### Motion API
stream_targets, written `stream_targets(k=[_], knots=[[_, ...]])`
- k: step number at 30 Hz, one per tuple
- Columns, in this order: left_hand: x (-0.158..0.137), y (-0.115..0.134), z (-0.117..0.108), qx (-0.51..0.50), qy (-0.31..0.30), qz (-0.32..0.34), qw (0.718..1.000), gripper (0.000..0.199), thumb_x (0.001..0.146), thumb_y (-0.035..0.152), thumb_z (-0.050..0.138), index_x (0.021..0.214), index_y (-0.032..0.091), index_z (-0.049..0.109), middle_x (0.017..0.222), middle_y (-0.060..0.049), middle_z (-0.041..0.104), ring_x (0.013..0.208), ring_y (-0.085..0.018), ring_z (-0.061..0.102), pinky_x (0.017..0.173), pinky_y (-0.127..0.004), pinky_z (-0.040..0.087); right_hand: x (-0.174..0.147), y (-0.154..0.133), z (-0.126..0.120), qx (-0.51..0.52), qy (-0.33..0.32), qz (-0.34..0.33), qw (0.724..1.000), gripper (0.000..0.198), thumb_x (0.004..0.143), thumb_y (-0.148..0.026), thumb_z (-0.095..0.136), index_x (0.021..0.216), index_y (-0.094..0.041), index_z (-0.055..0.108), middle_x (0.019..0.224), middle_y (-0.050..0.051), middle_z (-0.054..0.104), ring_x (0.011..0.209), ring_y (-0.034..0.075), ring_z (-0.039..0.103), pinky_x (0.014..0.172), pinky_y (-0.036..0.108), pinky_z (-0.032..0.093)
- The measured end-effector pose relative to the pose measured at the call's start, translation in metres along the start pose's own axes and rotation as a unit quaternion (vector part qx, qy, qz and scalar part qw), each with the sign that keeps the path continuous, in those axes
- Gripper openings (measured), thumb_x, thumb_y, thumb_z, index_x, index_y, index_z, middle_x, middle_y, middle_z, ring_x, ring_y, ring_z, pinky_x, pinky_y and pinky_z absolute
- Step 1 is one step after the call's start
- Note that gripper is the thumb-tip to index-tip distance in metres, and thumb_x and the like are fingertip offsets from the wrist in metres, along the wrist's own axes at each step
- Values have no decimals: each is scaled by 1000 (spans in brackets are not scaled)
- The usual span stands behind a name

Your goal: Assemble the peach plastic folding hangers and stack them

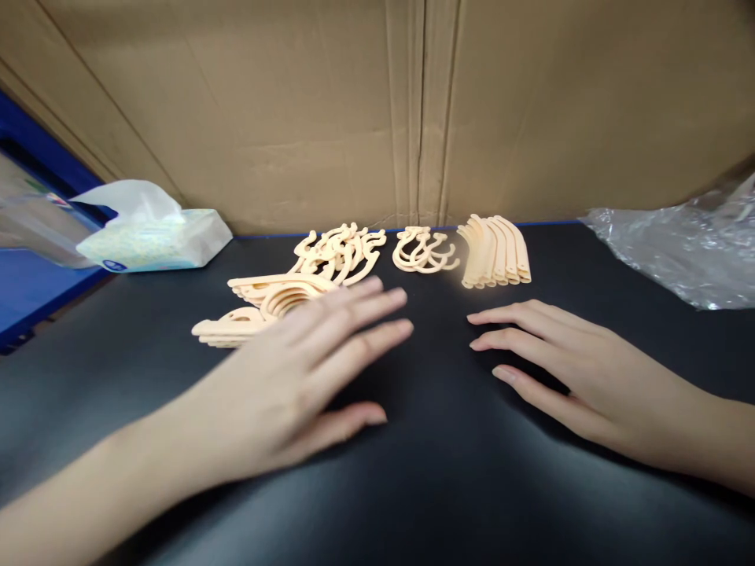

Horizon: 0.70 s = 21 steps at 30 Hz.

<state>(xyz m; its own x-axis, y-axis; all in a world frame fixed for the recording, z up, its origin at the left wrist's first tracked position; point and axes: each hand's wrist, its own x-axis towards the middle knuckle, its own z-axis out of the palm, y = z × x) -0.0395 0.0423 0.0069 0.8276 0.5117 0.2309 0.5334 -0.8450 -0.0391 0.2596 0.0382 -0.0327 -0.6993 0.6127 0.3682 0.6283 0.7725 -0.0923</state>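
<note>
My left hand (312, 362) hovers over the black tabletop with fingers spread and holds nothing. It partly covers a stack of beige plastic pieces (277, 291) with curved ends, which look like hanger parts. Behind that lies a heap of curved beige pieces (339, 251). Several beige hooks (416, 255) sit in a small group at the middle back. To their right, flat, slightly bent beige arms (495, 251) lie side by side in a row. Closest to that row is my right hand (572, 369), fingers apart, nothing in it.
A tissue pack (159, 240) stands at the back left, beside a blue bin (76, 161) and some clear plastic (35, 224). Crumpled clear plastic wrap (678, 248) lies at the back right. A cardboard wall (324, 118) rises behind the black tabletop (425, 487).
</note>
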Motion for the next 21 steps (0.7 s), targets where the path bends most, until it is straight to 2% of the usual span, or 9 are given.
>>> stream_targets(k=[2, 5, 11, 15, 18, 19, 21], knots=[[1, 10, 9, -56, -39, 30, 997, 58, 93, 39, 52, 144, 23, 32, 149, -8, 38, 139, -26, 33, 115, -42, 29, 0, 0, 0, 2, -1, 3, 1000, 24, 92, -21, 46, 111, -19, 61, 119, 11, 62, 110, 25, 59, 89, 41, 50], [3, 13, 14, -139, -86, 9, 987, 54, 92, 36, 52, 143, 23, 37, 148, -8, 40, 134, -24, 42, 111, -37, 37, 0, 0, 0, 2, -8, 7, 1000, 25, 92, -22, 45, 113, -19, 59, 119, 11, 62, 111, 24, 58, 89, 41, 50], [5, 9, 13, -157, -96, -8, 983, 51, 92, 38, 54, 139, 24, 42, 148, -7, 41, 134, -24, 42, 111, -38, 37, 0, -1, -2, -5, -17, 5, 1000, 25, 93, -22, 45, 113, -19, 59, 120, 11, 61, 111, 23, 57, 91, 40, 50], [3, 10, 13, -158, -95, -11, 983, 51, 92, 38, 53, 140, 24, 42, 148, -7, 41, 134, -24, 41, 111, -38, 37, 6, 11, -12, -4, -22, 17, 1000, 24, 94, -27, 44, 112, -22, 58, 120, 9, 60, 110, 23, 58, 91, 40, 49], [2, 9, 14, -166, -87, -14, 982, 51, 91, 38, 55, 139, 25, 43, 147, -7, 42, 134, -25, 42, 110, -38, 38, 18, 34, -24, -20, 21, 96, 995, 24, 94, -33, 42, 109, -22, 58, 110, 9, 63, 100, 25, 60, 83, 40, 49], [1, 8, 15, -167, -86, -14, 982, 51, 91, 38, 55, 139, 25, 43, 147, -7, 42, 134, -25, 42, 110, -38, 39, 23, 43, -28, -29, 52, 136, 989, 24, 93, -36, 43, 104, -21, 59, 101, 9, 65, 90, 25, 62, 77, 40, 50], [1, 8, 15, -167, -83, -14, 982, 51, 90, 38, 55, 138, 24, 44, 146, -7, 43, 133, -25, 43, 109, -38, 40, 31, 64, -33, -34, 72, 225, 971, 29, 89, -43, 46, 104, -21, 59, 87, 8, 65, 74, 23, 62, 64, 37, 48]])
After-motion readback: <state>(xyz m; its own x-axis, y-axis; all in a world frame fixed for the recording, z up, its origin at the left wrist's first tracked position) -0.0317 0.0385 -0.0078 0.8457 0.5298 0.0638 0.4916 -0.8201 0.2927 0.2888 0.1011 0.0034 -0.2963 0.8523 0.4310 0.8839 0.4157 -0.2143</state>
